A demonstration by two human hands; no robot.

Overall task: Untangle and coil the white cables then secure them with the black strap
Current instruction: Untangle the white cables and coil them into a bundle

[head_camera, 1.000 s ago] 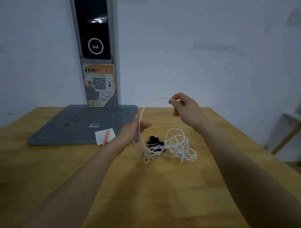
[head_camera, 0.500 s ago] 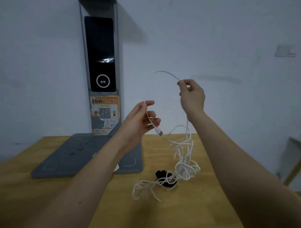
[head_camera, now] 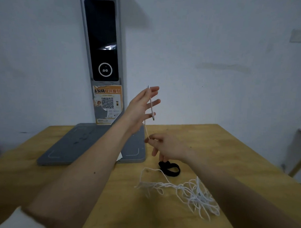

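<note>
So the left hand [head_camera: 141, 106] is up in the air with its fingers spread out straight, and a white cable end [head_camera: 151, 108] with the plug lies across them. Just below, the right hand [head_camera: 164, 146] pinches that same strand between thumb and forefinger. The rest of the white cables [head_camera: 189, 192] sit in a messy tangle on the wooden worktop [head_camera: 230, 150], with the black strap [head_camera: 170, 168] lying just behind them, near the grey stand base [head_camera: 87, 144].

stand [head_camera: 104, 44] top cut off | black strap [head_camera: 171, 169] partly behind right hand [head_camera: 167, 147]
</note>
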